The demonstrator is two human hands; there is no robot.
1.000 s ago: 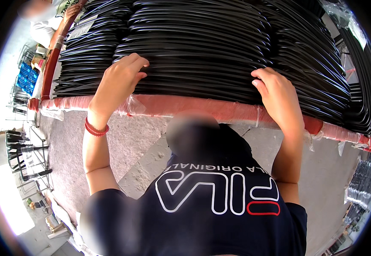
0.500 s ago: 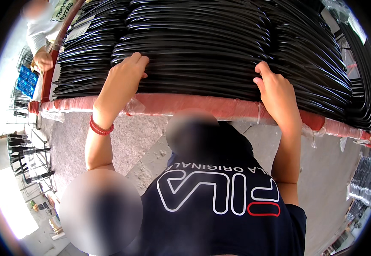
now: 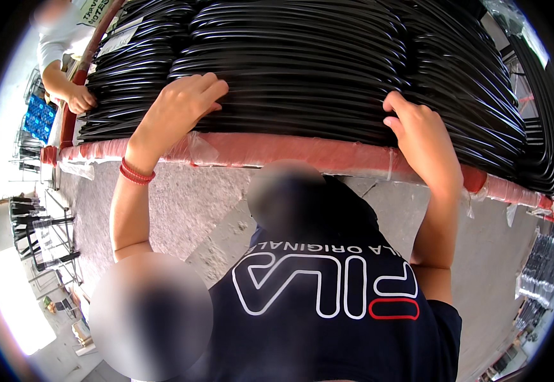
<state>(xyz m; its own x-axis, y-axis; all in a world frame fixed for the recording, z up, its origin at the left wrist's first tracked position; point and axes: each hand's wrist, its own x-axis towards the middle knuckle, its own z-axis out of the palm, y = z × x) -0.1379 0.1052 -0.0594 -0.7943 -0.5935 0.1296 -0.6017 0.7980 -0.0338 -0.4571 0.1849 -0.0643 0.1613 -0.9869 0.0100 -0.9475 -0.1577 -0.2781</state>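
Observation:
Long black bent tubes (image 3: 296,51) lie in a dense stack, in rows side by side, behind a red rail wrapped in clear film (image 3: 264,149). My left hand (image 3: 184,108) is over the left part of the middle row, just beyond the rail, with its fingers curled down against a black tube. At the right end of that row, my right hand (image 3: 420,127) has its index finger and thumb bent about a tube. The fingertips partly hide the grip, and the tubes between my hands look slightly smeared.
A co-worker's hand (image 3: 79,100) is at the stack's left edge, beside a red post (image 3: 68,127). More black frames (image 3: 48,235) stand at the left, near a blue patterned item (image 3: 39,119). Wrapped bundles (image 3: 546,267) lie at the right. Grey floor (image 3: 181,197) shows below the rail.
My left hand and forearm have shifted a little left, and my right hand a little right and nearer. The co-worker's hand has moved right to the stack's edge.

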